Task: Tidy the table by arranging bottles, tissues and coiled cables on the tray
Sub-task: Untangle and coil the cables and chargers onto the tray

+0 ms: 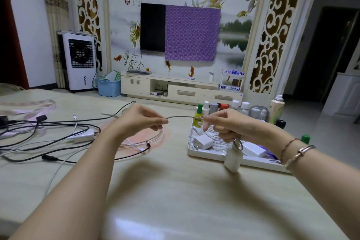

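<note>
Both hands hold one grey cable [182, 116] above the table. My left hand [141, 121] pinches it near its free end, which sticks out to the left. My right hand [226, 125] grips small coils of the same cable, and a white charger plug [233, 159] dangles below that hand. Behind my right hand lies the white tray [206, 154], holding a white adapter [202, 141] with coiled white cable and a white box [253, 149]. Several bottles [214, 108] stand along the tray's far side.
A tangle of black and white cables [48, 138] with a white charger [83, 135] covers the table's left part. A tall spray can [276, 107] and a green-capped bottle [304, 138] stand right of the tray. A pink strap [29, 105] lies far left.
</note>
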`<state>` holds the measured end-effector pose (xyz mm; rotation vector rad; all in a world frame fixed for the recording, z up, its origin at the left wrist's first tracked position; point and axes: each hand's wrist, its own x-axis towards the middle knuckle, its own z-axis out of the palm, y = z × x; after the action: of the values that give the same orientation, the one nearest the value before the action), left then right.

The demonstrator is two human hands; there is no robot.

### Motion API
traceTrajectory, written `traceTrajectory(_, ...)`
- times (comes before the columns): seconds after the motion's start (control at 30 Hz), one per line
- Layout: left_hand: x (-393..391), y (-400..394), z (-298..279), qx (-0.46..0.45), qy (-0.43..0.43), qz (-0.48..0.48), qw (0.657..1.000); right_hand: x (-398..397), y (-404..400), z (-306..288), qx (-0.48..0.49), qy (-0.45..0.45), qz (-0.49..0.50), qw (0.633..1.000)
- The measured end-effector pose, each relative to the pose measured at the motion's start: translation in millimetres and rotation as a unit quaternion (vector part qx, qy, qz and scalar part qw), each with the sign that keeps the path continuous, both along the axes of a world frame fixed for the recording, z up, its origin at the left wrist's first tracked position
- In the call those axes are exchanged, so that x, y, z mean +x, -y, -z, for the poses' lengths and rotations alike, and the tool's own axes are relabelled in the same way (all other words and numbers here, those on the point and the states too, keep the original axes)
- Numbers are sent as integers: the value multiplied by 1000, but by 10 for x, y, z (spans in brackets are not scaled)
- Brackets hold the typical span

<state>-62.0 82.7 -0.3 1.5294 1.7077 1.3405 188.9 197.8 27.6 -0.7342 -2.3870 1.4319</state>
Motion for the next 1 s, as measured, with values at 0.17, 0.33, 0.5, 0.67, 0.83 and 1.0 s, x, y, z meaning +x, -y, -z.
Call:
traceTrajectory(0.17, 308, -79, -21, 51, 62, -24, 996, 26, -34, 30, -14, -74, 54, 996)
traceTrajectory(0.33, 720, -173, 133, 97, 35, -29, 994, -77, -32, 91, -59, -208, 178, 960)
traceTrajectory(0.5, 952, -217, 339, 100, -53, -44, 993, -279, 49, 124, -135, -241, 197, 941)
traceTrajectory(0.67, 1014, -204, 307, 132, -64, -69, 987, -299, 19, 95, -129, -125, 228, 957)
traceTrajectory(0.83, 1026, -169, 306, 120, -77, -55, 988, -302, -4, 56, -143, -82, 177, 970)
traceTrajectory(1.0, 974, -139, 253, 87, -179, -51, 979, -350, 16, 61, -123, -110, 207, 964)
